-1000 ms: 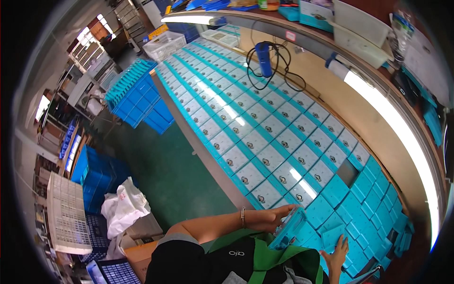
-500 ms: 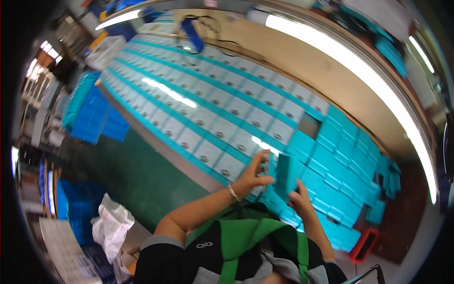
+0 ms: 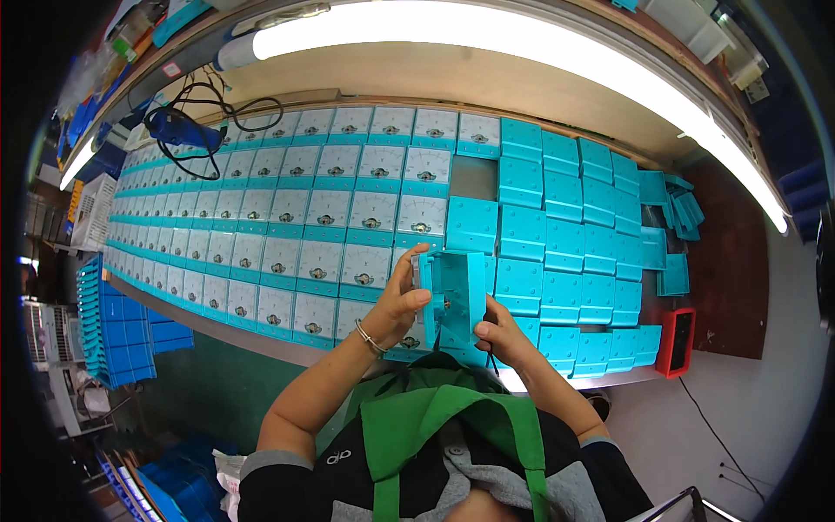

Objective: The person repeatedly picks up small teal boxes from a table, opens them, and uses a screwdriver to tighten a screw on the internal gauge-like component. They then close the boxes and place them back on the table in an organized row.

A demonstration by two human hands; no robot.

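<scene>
In front of my chest, above the near edge of the bench, I hold an analog panel meter with a teal housing (image 3: pixel 461 283), tilted so its hollow inner side shows. My left hand (image 3: pixel 398 300) grips its left side, thumb toward me and fingers behind. The right hand (image 3: pixel 506 335) pinches the lower right edge of the housing; a thin dark strand hangs beside these fingers. To the left lie rows of panel meters (image 3: pixel 374 213) with white dials and teal lower strips. On the right, rows of teal covers (image 3: pixel 520 230) lie closely packed.
Loose teal covers (image 3: pixel 683 213) are heaped at the bench's right end, near a red-framed box (image 3: pixel 677 341). A blue tool with a black cable (image 3: pixel 183 129) hangs at the back left. A long tube light (image 3: pixel 522 35) crosses overhead. Blue crates (image 3: pixel 130 335) stand left of the bench.
My view has turned, so the bench now lies more level and the blue tool sits farther left. Both hands still hold the meter, whose hollow inside now shows more clearly.
</scene>
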